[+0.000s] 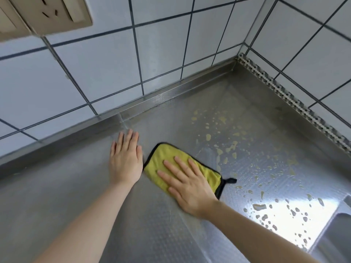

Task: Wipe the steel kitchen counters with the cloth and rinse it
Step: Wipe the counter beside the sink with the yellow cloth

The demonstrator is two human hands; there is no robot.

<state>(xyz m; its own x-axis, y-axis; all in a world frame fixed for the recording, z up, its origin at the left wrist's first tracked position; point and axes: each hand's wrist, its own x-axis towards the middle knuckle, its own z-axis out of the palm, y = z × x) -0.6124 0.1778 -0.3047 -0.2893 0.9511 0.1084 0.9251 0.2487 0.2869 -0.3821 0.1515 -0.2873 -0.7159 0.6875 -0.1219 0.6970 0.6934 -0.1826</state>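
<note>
Yellow microfibre, the cloth lies at frame centre on the steel bench, pinned under the flat, spread right hand. The left hand rests open just beside it. Soft and light, it should bunch easily; grip the black-edged border.

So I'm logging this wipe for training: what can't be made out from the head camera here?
- Counter under the yellow cloth: hidden by cloth and right hand.
- Counter under the left hand: covered by the flat palm.
- Sink: cut off by the right edge; its inside barely shows.
- Wall socket: cut off by the top left corner.
- Droplets: what the liquid is cannot be told.
</note>
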